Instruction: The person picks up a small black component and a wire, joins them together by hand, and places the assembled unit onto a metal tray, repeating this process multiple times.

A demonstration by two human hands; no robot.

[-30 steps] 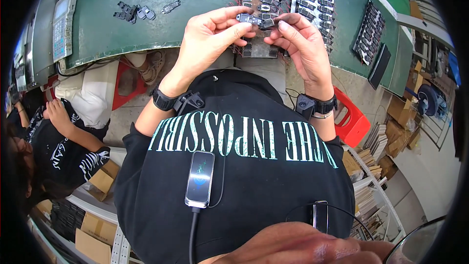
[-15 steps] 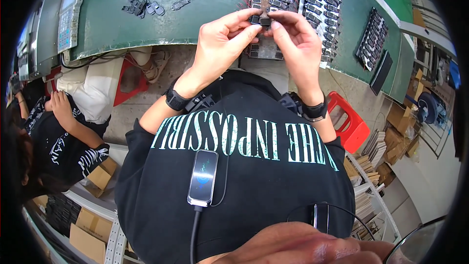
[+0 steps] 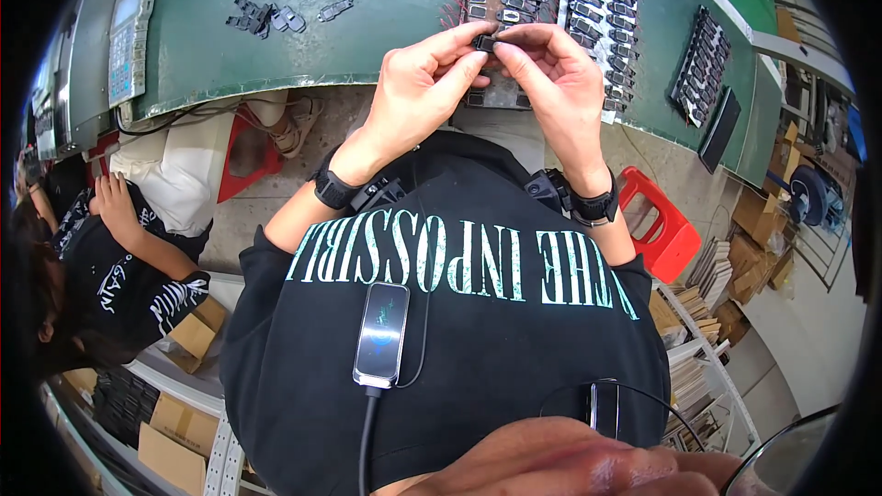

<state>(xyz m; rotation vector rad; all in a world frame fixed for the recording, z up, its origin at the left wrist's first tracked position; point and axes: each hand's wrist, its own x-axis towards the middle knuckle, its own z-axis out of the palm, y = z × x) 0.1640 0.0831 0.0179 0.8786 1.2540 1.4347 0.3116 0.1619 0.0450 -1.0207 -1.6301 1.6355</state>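
Note:
Between my two hands, just above the near edge of the bench, is a small black plastic part [image 3: 483, 42]. My left hand [image 3: 421, 78] pinches it from the left with thumb and index finger. From the other side my right hand [image 3: 558, 73] grips it, thumb and fingertips at its right end. The fingers cover much of it, so its exact kind does not show. Beyond the hands lies a tray [image 3: 496, 92] with rows of small black modules and thin red wires; the hands hide part of it.
Right of the hands, a white strip of black modules [image 3: 602, 18] and a dark tray of modules [image 3: 701, 64] lie on the green bench [image 3: 386, 0]. Loose black parts [image 3: 266, 16] and a keypad device [image 3: 130, 32] are at left. A co-worker [image 3: 119, 248] sits left; a red stool [image 3: 657, 225] stands right.
The black part has turned and shifted slightly left between my fingertips. My right fingers have moved a little left, closer to my left hand's.

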